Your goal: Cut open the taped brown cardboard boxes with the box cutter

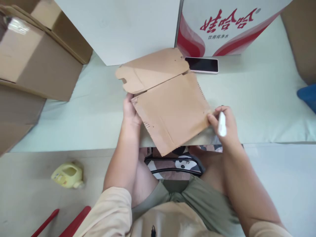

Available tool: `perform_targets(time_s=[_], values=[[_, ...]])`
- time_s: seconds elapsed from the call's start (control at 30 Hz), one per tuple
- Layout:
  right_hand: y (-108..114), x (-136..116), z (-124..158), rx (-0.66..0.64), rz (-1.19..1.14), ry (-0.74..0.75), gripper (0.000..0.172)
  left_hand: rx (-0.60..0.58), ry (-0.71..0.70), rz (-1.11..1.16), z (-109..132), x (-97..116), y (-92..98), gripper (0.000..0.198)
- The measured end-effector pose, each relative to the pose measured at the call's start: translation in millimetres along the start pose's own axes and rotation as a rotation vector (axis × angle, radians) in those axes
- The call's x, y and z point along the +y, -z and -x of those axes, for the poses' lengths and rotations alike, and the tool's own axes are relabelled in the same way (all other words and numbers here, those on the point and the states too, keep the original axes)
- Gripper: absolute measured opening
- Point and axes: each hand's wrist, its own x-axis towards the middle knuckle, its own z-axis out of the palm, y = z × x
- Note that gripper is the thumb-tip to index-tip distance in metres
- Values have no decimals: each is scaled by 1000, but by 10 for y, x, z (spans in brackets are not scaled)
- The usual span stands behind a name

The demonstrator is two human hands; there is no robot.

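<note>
A flattened piece of brown cardboard (172,108), with a folded flap (153,69) along its far side, is held tilted over the near edge of the table. My left hand (130,110) grips its left side; most of those fingers are hidden beneath the board. My right hand (225,123) pinches the right corner between thumb and fingers. Tucked in that same hand is a slim white object (222,124), perhaps a knife or pen, whose kind I cannot make out.
Behind the cardboard lies a phone (203,65), close to a white and red box (222,29). Brown cartons (49,62) stand at the left. A blue item (308,95) shows at the right edge. On the floor sits a yellow jug (67,175) near red bars (76,222).
</note>
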Motion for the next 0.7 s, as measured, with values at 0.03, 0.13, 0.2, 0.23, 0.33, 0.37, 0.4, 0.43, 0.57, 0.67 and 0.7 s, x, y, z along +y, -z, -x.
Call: perform_targets(time_s=[0.03, 0.13, 0.2, 0.23, 0.33, 0.37, 0.4, 0.43, 0.57, 0.67, 0.7], values=[[-28, 18, -28, -23, 34, -23, 36, -7, -23, 3, 13, 13, -27, 64], [-110, 48, -99, -87, 187, -64, 38, -43, -26, -25, 27, 9, -39, 59], [-141, 52, -126, -126, 231, -46, 37, -28, 18, -90, 5, -22, 11, 45], [-149, 52, -131, -137, 229, -35, 38, -8, 34, -122, -13, -40, 45, 41], [-166, 48, -120, -115, 98, -31, 39, 41, 7, -138, -67, -78, 145, 38], [-175, 45, -111, -93, 10, -26, 39, 42, -26, -109, -80, -79, 172, 36], [-185, 42, -100, -65, -85, -19, 41, 42, -67, -73, -89, -72, 193, 34], [-198, 37, -90, -31, -188, -18, 42, 45, -108, -38, -94, -59, 211, 33], [-269, -1, -43, -44, -576, -132, 53, 84, -179, 11, -60, -17, 224, 34], [-349, -38, 9, -215, -759, -211, 60, 34, -163, 48, 2, -59, 158, 37], [-379, -50, 25, -230, -788, -230, 59, 4, -152, 63, 22, -85, 123, 37]])
